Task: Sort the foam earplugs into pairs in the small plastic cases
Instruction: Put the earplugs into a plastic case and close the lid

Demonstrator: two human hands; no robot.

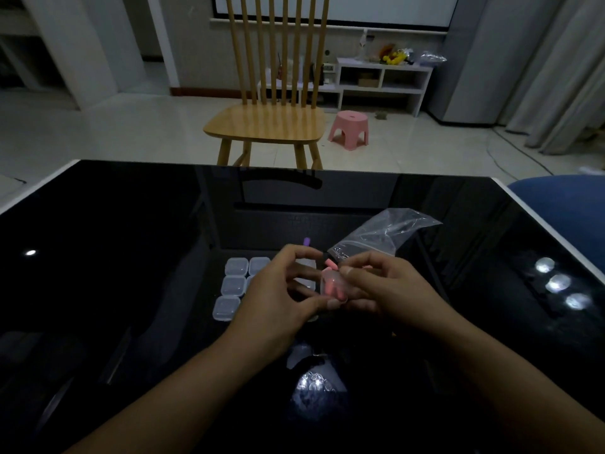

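Observation:
Both hands meet over the middle of the black glass table (131, 257). Between them is a small clear plastic case (331, 283) with pink foam earplugs (334, 290) inside. My left hand (278, 296) grips the case from below and the left with thumb and fingers. My right hand (383, 286) pinches its top right side. One more pink earplug (330, 264) pokes up just above the case. Several empty clear cases (234, 283) lie in a cluster to the left, partly hidden by my left hand. A purple earplug (306, 241) lies behind the hands.
A clear zip bag (376, 237) lies just behind my right hand. A wooden chair (268, 122) and a pink stool (349, 128) stand beyond the table's far edge. A blue cushion (563, 208) sits off the table's right edge. Lamp reflections dot the glass.

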